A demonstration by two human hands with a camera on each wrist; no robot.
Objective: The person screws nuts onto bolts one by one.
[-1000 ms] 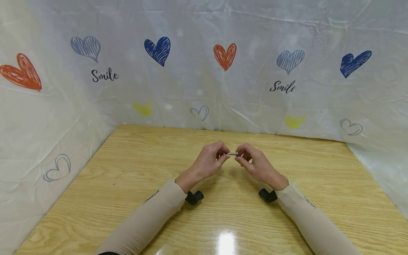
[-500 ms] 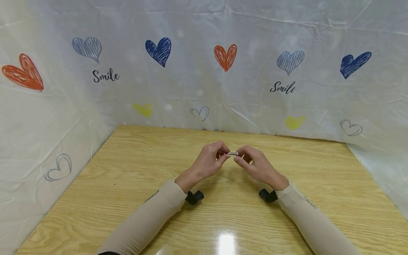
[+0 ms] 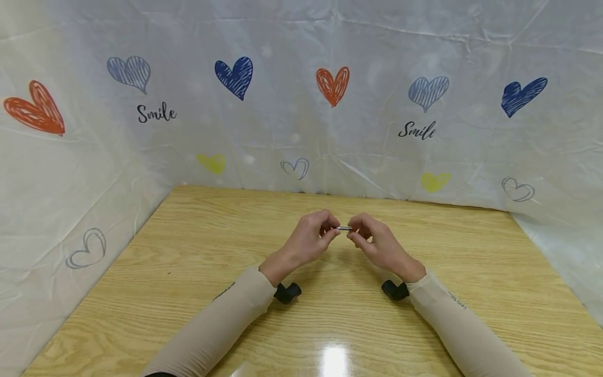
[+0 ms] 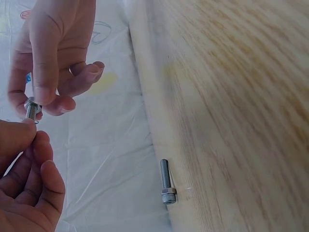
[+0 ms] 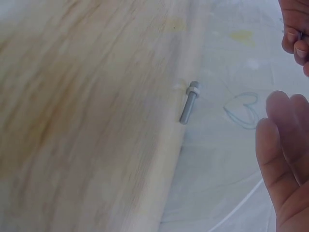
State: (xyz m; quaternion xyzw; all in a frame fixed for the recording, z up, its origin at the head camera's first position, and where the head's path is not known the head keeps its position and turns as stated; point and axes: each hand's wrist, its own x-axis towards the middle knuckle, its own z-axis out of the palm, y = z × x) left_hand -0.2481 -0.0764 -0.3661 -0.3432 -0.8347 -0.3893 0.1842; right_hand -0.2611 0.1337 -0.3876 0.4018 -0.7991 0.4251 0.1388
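Note:
In the head view my left hand (image 3: pixel 310 236) and right hand (image 3: pixel 377 240) meet above the table, with a small silver bolt (image 3: pixel 344 228) held level between them. My left thumb and fingers pinch one end of it. At its other end, the right thumb and forefinger grip a hex nut (image 4: pixel 32 103), partly covered by the thumb in the left wrist view. Threads show between the two hands; the bolt's ends are hidden. A second bolt (image 4: pixel 166 181), with a nut near its head, lies on the table in both wrist views; the head view does not show it.
A wooden table (image 3: pixel 226 220) stretches under both arms. White sheeting (image 3: pixel 282 125) with printed hearts hangs behind it and along the sides. Black wrist cameras (image 3: pixel 287 292) sit below each wrist, close to the tabletop.
The right thumb and forefinger shift slightly at their end of the bolt, dipping and then coming back up. The left hand keeps its pinch and stays in place.

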